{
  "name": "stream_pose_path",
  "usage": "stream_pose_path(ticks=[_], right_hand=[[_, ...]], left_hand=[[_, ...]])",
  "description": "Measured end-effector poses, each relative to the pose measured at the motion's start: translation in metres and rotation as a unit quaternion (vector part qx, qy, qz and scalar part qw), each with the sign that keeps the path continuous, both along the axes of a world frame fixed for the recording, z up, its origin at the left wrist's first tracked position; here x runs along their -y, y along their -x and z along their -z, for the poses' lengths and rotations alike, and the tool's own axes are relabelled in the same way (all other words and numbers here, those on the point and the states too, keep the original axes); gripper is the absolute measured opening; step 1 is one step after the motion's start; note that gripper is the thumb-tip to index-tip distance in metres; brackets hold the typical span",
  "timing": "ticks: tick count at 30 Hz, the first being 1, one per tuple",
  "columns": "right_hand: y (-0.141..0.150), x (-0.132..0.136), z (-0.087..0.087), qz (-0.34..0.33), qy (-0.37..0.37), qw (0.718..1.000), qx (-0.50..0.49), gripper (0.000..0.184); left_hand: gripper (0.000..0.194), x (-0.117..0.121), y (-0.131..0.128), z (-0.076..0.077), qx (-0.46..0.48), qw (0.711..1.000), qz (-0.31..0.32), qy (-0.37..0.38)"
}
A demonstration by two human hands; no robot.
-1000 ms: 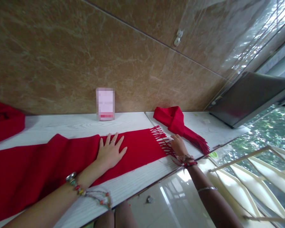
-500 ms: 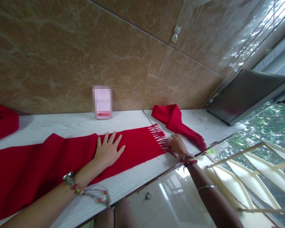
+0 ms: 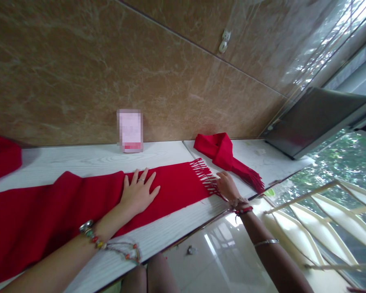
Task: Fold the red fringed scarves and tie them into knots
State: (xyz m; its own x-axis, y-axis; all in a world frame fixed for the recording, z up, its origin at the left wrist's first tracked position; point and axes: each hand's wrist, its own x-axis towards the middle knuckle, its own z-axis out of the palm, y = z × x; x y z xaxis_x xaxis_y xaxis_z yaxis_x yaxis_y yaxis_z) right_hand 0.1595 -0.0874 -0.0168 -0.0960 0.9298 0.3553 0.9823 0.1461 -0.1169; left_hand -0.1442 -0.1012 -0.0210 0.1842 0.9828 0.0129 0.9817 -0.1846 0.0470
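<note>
A long red scarf (image 3: 173,189) lies across the white wood-grain surface, flat at its right part and rumpled in folds at the left. My left hand (image 3: 139,191) rests palm down on it with spread fingers. At the scarf's right end, my right hand (image 3: 227,185) is closed at the fringe (image 3: 205,175); its fingers are curled over the outer strands, and the fingertips are partly hidden. Just beyond that hand lies a second red scarf (image 3: 221,152), looped over itself with its fringe pointing right.
A blurred pink-and-white box (image 3: 130,131) stands against the brown marbled wall (image 3: 79,81). More red fabric (image 3: 1,156) lies at the far left. A dark grey panel (image 3: 317,122) is at the right end, with a cream rack (image 3: 326,219) below it. The tabletop's front edge runs diagonally above the tiled floor.
Both hands stay in nearly the same places, and the scarf lies as before. Only a very slight shift of the whole view shows.
</note>
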Motion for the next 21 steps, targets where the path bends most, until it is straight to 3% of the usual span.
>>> stream_pose_path(ticks=[6,10,15,18,21], right_hand=[[0.038,0.023,0.002,-0.126,0.035,0.991,-0.009,0.03],[0.033,0.021,0.006,-0.079,0.058,0.995,0.019,0.029],[0.003,0.015,-0.01,-0.023,0.04,0.999,0.019,0.032],[0.016,0.026,-0.01,-0.077,0.024,0.997,-0.007,0.036],[0.033,0.033,0.001,-0.124,0.041,0.991,0.015,0.037]], left_hand=[[0.053,0.0,0.0,0.0,-0.001,1.0,0.002,-0.001],[0.053,-0.001,0.0,0.001,0.007,1.0,0.003,-0.009],[0.053,0.0,0.0,0.0,0.011,1.0,0.0,-0.006],[0.053,0.0,0.0,-0.001,0.018,1.0,0.002,-0.006],[0.053,0.0,0.0,-0.001,0.012,1.0,0.0,-0.005]])
